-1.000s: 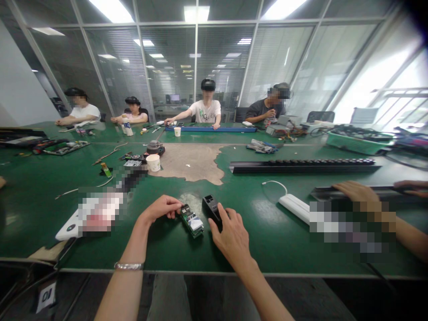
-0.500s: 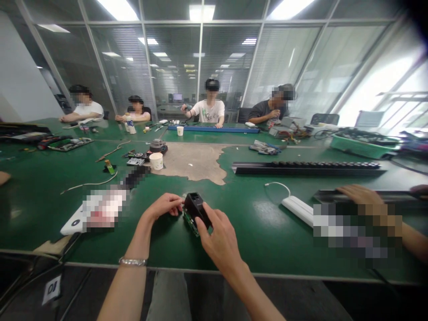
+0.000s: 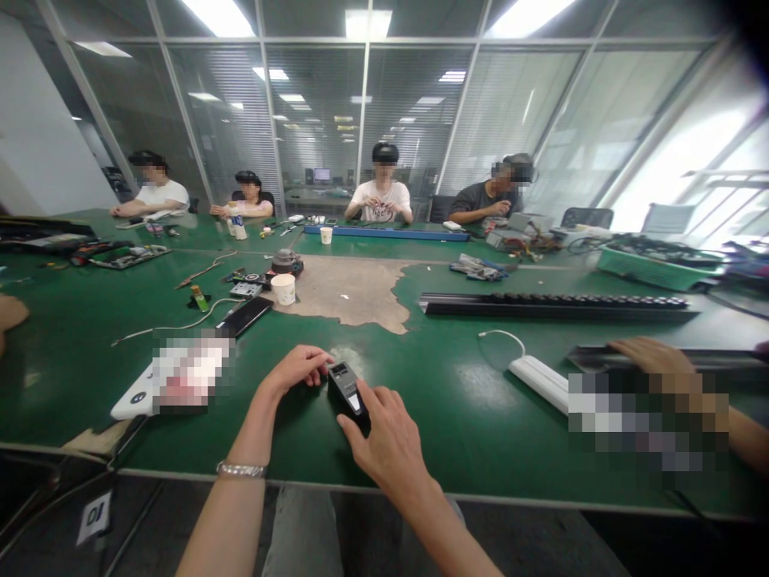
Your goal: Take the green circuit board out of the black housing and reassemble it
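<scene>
Forearms [image 3: 228,521] angled inward, left grip [image 3: 300,367] curled, fingertips [image 3: 326,360] perhaps pinched, right grip [image 3: 389,431] palm down, thumb [image 3: 352,436] opposite fingers [image 3: 373,404].

On the table [image 3: 481,461], a case [image 3: 344,385] lies between the person's two hands: the left hand [image 3: 303,369] at its far-left corner, the right hand [image 3: 384,425] on its near end. Left of the left hand and farther back lies a phone [image 3: 251,314], with a paper cup [image 3: 284,289] just behind. Well to the right, a co-worker's hand [image 3: 652,354] lies over a rail [image 3: 721,358]; a second rail [image 3: 558,308] lies behind it. Behind both, at the right, stands a basket [image 3: 654,272]. Four people [image 3: 380,200] sit along the far side.
</scene>
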The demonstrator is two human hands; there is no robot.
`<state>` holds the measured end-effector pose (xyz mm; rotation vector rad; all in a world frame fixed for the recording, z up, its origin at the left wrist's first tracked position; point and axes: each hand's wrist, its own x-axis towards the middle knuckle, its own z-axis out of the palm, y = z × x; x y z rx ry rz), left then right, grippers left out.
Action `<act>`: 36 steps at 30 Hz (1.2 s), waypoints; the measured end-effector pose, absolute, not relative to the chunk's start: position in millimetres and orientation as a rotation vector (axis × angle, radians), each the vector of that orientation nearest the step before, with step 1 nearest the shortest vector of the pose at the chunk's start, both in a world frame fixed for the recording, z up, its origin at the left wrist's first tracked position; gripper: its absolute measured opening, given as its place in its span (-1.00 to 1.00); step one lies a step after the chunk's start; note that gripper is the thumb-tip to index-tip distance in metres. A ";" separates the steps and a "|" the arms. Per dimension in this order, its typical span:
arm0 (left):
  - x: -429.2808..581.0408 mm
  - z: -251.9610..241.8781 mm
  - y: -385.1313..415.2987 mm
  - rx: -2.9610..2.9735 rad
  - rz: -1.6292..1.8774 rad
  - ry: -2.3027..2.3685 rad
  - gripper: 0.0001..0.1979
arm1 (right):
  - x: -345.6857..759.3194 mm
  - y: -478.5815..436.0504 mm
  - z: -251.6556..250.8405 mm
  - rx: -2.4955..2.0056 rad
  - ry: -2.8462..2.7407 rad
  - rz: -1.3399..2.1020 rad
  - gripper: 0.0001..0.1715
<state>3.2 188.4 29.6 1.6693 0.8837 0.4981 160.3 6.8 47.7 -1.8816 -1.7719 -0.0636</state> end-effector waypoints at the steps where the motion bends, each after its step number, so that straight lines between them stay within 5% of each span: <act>1: 3.2 29.7 188.4 1.672 0.493 0.880 -0.56 | 160.8 6.9 47.4 -1.875 -1.778 -0.068 -0.41; 26: 4.0 31.5 185.8 1.603 0.427 0.818 -0.56 | 180.3 23.6 69.5 -1.716 -1.521 -0.099 -0.53; 36: 9.5 38.9 182.0 1.648 0.401 0.860 -0.62 | 227.9 16.9 25.9 -1.891 -1.463 -0.145 -0.46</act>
